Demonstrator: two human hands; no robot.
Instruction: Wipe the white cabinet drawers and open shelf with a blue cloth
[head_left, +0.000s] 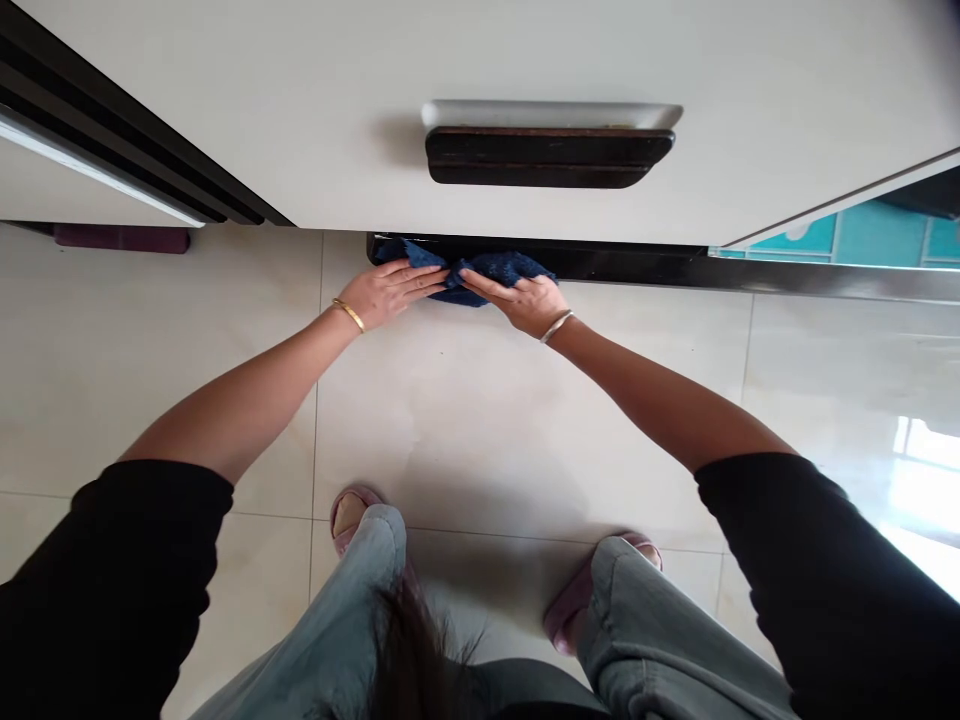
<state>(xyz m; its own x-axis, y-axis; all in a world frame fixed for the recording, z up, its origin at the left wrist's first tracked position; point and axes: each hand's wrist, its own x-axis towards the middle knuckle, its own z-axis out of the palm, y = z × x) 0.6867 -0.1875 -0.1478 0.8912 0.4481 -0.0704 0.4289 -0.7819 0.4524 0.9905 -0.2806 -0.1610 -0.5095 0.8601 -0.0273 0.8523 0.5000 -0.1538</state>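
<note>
Head view: blue cloth [504,266] lies under the fingers [489,285].

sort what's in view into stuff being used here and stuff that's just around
In use:
- blue cloth, under both hands
- left hand, fingers stretched out on the cloth
- right hand, also on the cloth
- black edge, where the cloth lies

Just around:
- dark handle
- purple thing at far left, unclear what
- slippers, worn

Bare floor [465,420] lay free between the left arm [240,410] and right arm [652,400], up to the cloth [499,268]; beyond, the panel [322,120] and protruding handle [547,158] blocked passage, nearer in, the slippers [568,605].
</note>
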